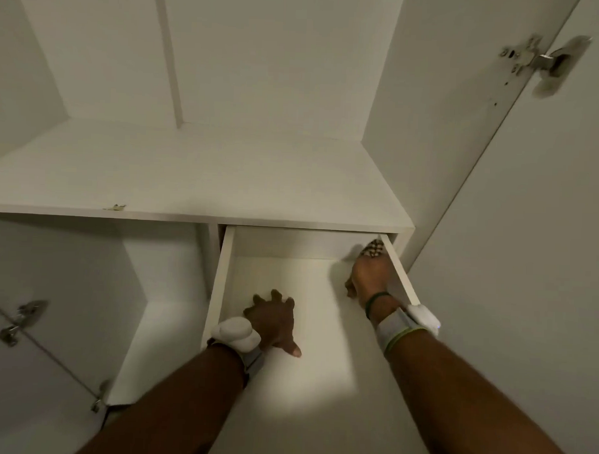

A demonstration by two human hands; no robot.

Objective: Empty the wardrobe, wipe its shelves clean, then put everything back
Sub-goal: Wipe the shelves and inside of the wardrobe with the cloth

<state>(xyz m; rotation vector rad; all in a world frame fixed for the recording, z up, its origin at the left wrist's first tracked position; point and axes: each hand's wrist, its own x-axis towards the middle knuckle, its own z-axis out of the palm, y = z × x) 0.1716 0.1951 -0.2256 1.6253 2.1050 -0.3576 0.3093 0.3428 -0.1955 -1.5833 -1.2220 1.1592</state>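
The white wardrobe has a pulled-out drawer [220, 278] under a bare shelf [198, 175]. My left hand [273, 319] lies palm down on the drawer floor, fingers spread, holding nothing. My right hand [369, 275] reaches into the drawer's far right corner, closed on a small brown-and-white patterned cloth [373, 248] pressed against the corner. Only the tip of the cloth shows past my fingers. Nothing else is visible inside the drawer.
The right wardrobe door [527, 268] stands open beside my right arm, with a metal hinge [548, 62] high up. To the left of the drawer is a lower compartment [159, 323]. The left door carries a hinge [23, 319]. A small chip [114, 207] marks the shelf's front edge.
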